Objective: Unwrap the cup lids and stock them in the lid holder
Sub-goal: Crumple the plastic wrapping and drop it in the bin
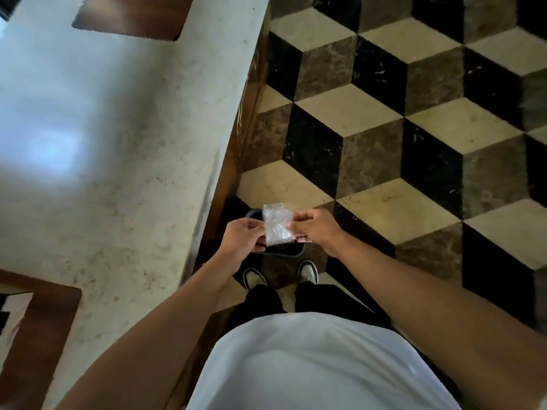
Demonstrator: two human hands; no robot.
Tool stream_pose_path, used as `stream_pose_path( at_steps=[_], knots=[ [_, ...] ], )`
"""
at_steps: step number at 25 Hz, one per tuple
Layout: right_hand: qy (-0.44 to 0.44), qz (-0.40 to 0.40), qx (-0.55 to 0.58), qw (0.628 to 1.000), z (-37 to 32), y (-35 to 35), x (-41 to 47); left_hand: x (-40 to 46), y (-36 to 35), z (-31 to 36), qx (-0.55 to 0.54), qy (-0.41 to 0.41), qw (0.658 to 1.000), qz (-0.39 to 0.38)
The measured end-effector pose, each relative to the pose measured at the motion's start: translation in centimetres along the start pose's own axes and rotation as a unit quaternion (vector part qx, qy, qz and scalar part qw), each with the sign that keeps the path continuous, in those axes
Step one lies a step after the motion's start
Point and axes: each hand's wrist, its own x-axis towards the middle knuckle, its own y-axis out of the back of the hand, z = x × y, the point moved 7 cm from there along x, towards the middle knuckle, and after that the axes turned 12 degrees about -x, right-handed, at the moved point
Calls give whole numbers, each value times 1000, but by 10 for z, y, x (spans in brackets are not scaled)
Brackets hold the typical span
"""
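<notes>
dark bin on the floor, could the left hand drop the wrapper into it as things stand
Probably yes. Both the left hand and right hand pinch the clear plastic wrapper right above the dark bin, and nothing shows between them. The bin's opening is mostly hidden, so I can't confirm it's clear.

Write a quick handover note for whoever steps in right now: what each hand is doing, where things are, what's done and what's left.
Left hand: pinching the left edge of a crumpled clear plastic wrapper.
Right hand: pinching its right edge.
The wrapper is held between both hands, above a dark bin on the tiled floor, beside the counter.
Done: the wrapper looks empty, so it seems to be off the lids.
Left: probably drop the wrapper in the bin. No lids or lid holder are in view, so I can't tell whether stocking is finished.
</notes>
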Motion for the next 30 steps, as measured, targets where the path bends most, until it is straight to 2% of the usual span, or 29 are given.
stream_pose_path(
  at_steps=[6, 12, 18, 24, 30],
  knots=[
    [-55, 59, 25, 996, 37, -9, 14, 39, -10, -19, 58, 48, 997, -31],
    [-126, 85, 69, 986, 104, -35, 68, 105, -17, -72, 127, 80, 989, -22],
    [-186, 96, 97, 973, 179, -69, 166, 200, -31, -146, 235, 40, 970, 49],
    [-180, 73, 80, 978, 244, -120, 285, 295, -16, -227, 220, 0, 965, 145],
    [-170, 42, 11, 984, 295, -154, 390, 380, -6, -294, 218, 42, 959, 175]
  ],
)
